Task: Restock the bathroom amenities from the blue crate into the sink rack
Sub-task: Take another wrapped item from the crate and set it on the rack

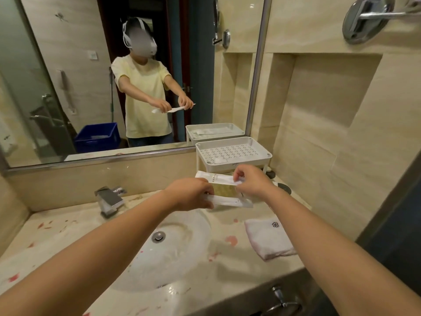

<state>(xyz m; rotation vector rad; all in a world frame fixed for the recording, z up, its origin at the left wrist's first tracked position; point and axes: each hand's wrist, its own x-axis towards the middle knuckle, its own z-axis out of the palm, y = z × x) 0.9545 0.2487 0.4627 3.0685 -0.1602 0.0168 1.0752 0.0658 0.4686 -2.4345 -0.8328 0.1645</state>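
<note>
Both my hands are stretched out over the counter, just in front of the white two-tier sink rack. My left hand grips a long white amenity packet at its left end. My right hand pinches a second white packet near its right end, slightly above the first. A small white item lies in the rack's perforated top tray. The blue crate shows only as a reflection in the mirror, behind me to the left.
A chrome faucet stands left of the hands, above the white basin. A folded white towel lies on the counter to the right. Two dark round objects sit beside the rack's base. A recessed wall niche is at right.
</note>
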